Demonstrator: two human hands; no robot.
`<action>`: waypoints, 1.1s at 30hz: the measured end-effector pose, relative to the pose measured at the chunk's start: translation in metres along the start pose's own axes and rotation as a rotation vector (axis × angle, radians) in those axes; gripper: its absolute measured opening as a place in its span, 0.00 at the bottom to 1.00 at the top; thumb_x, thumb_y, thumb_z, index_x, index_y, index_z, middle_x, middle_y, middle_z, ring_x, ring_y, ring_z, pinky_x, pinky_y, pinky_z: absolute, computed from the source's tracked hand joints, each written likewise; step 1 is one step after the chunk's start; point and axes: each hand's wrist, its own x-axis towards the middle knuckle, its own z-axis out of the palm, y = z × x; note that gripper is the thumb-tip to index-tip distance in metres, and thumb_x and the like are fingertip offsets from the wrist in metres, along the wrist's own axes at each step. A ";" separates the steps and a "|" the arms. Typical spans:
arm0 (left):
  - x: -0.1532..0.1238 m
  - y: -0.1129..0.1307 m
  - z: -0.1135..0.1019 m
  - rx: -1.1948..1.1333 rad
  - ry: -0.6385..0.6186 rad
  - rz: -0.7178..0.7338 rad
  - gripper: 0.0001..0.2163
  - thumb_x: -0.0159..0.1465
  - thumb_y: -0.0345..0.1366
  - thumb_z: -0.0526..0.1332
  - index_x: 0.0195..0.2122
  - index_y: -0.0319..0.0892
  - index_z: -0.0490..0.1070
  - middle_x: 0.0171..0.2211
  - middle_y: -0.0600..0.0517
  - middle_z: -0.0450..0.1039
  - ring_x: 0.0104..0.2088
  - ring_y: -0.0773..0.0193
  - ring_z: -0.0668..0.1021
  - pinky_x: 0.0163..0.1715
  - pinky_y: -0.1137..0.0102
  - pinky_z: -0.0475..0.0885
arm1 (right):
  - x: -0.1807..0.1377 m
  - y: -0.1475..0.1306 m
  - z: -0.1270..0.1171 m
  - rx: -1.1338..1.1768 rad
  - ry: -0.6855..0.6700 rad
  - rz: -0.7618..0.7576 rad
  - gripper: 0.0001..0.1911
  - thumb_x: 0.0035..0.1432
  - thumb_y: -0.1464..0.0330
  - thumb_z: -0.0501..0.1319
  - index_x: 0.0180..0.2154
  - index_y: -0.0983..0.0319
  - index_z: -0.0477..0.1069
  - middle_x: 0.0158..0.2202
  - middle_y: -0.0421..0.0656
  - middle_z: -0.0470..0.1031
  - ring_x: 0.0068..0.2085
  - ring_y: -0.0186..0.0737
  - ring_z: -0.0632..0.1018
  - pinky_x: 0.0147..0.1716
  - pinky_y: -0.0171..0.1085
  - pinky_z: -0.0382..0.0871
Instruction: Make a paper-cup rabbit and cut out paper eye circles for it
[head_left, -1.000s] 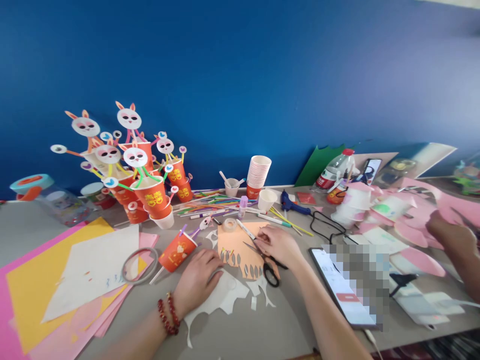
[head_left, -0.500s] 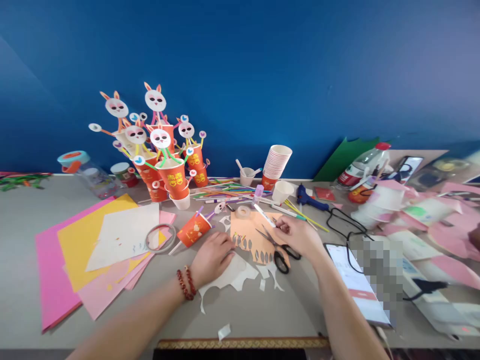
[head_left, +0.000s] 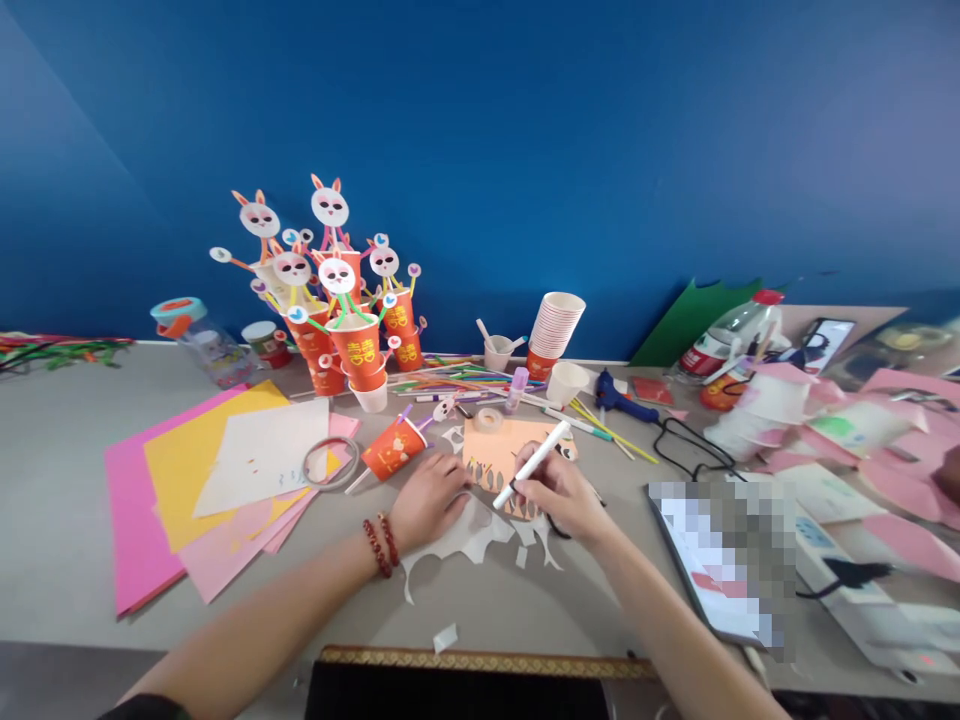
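Observation:
My right hand (head_left: 559, 495) is closed around a white marker pen (head_left: 534, 464), its tip pointing down-left at an orange paper sheet (head_left: 499, 448) with leaf-shaped cut-outs along its near edge. My left hand (head_left: 430, 497), with a red bead bracelet at the wrist, rests fingers-down on white cut paper scraps (head_left: 469, 545) beside the sheet's left edge. The black handles of scissors (head_left: 559, 528) peek out under my right hand. An orange paper cup (head_left: 392, 448) lies on its side just left of my left hand.
Rabbit-faced orange cup figures (head_left: 337, 310) stand at the back left; a stack of paper cups (head_left: 555, 330), coloured straws, a blue glue gun (head_left: 619, 398) behind. Pink and yellow sheets (head_left: 195, 480) and a tape ring (head_left: 330, 463) lie left. A phone (head_left: 720, 570) lies right.
My right hand has left the scissors on the table and picked up the white marker, bringing it over the orange sheet. The view shifted slightly; my left hand stayed on the scraps.

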 end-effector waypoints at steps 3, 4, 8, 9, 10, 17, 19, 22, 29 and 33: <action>0.001 0.001 0.001 0.020 0.000 0.008 0.06 0.64 0.29 0.56 0.41 0.42 0.68 0.40 0.48 0.71 0.42 0.57 0.72 0.46 0.61 0.67 | 0.007 0.014 0.006 0.049 0.024 0.005 0.07 0.49 0.68 0.62 0.30 0.60 0.63 0.20 0.34 0.69 0.21 0.32 0.70 0.19 0.30 0.60; 0.002 0.002 0.000 0.030 -0.003 0.013 0.06 0.64 0.29 0.56 0.41 0.42 0.68 0.39 0.48 0.71 0.42 0.57 0.72 0.45 0.61 0.67 | 0.009 0.018 0.007 0.059 0.029 0.001 0.08 0.49 0.68 0.62 0.30 0.59 0.62 0.20 0.34 0.69 0.20 0.32 0.70 0.19 0.30 0.60; 0.005 0.006 -0.003 0.083 -0.019 0.035 0.05 0.65 0.29 0.54 0.38 0.42 0.69 0.38 0.48 0.70 0.40 0.58 0.71 0.43 0.62 0.68 | 0.010 0.030 0.012 0.081 0.074 -0.058 0.08 0.49 0.68 0.62 0.30 0.59 0.63 0.21 0.35 0.69 0.22 0.33 0.70 0.20 0.31 0.61; 0.005 0.006 -0.003 0.096 -0.024 0.042 0.05 0.65 0.29 0.54 0.38 0.42 0.69 0.38 0.48 0.70 0.40 0.58 0.71 0.43 0.63 0.68 | 0.008 0.033 0.012 0.086 0.087 -0.067 0.07 0.50 0.68 0.62 0.30 0.59 0.63 0.21 0.35 0.69 0.21 0.33 0.70 0.20 0.31 0.60; 0.005 0.007 -0.003 0.109 -0.030 0.049 0.05 0.65 0.29 0.54 0.38 0.42 0.68 0.38 0.47 0.70 0.40 0.58 0.71 0.43 0.62 0.68 | 0.006 0.036 0.012 0.093 0.094 -0.069 0.07 0.51 0.68 0.61 0.30 0.59 0.63 0.20 0.35 0.69 0.21 0.32 0.69 0.19 0.31 0.59; -0.002 0.003 -0.006 0.142 -0.108 0.133 0.07 0.66 0.31 0.54 0.43 0.41 0.69 0.43 0.46 0.71 0.45 0.55 0.70 0.49 0.59 0.67 | -0.004 0.042 0.012 0.150 0.031 -0.061 0.05 0.52 0.67 0.61 0.31 0.61 0.65 0.20 0.37 0.70 0.20 0.31 0.66 0.19 0.29 0.56; -0.002 0.002 -0.008 0.132 -0.128 0.172 0.08 0.66 0.32 0.55 0.45 0.42 0.69 0.45 0.46 0.71 0.47 0.55 0.70 0.51 0.60 0.66 | -0.005 0.040 0.012 0.165 0.024 -0.065 0.05 0.52 0.68 0.62 0.31 0.61 0.66 0.20 0.37 0.70 0.21 0.32 0.68 0.20 0.30 0.57; -0.002 0.001 -0.012 0.122 -0.151 0.226 0.10 0.66 0.33 0.55 0.47 0.43 0.69 0.47 0.45 0.71 0.48 0.55 0.71 0.52 0.60 0.66 | -0.006 0.038 0.012 0.167 0.015 -0.064 0.05 0.52 0.68 0.62 0.31 0.61 0.67 0.20 0.37 0.70 0.22 0.32 0.68 0.21 0.30 0.59; -0.001 -0.003 -0.012 0.136 -0.168 0.265 0.10 0.65 0.35 0.56 0.47 0.42 0.70 0.49 0.43 0.71 0.50 0.52 0.71 0.53 0.57 0.67 | -0.006 0.039 0.012 0.124 0.003 -0.068 0.05 0.51 0.68 0.63 0.30 0.60 0.67 0.20 0.36 0.68 0.22 0.33 0.68 0.21 0.32 0.60; 0.002 -0.004 -0.013 0.119 -0.205 0.305 0.10 0.66 0.35 0.55 0.46 0.43 0.71 0.46 0.43 0.72 0.48 0.54 0.72 0.52 0.57 0.68 | -0.006 0.038 0.014 0.097 -0.009 -0.063 0.06 0.51 0.66 0.63 0.29 0.60 0.67 0.21 0.36 0.68 0.21 0.32 0.68 0.20 0.32 0.60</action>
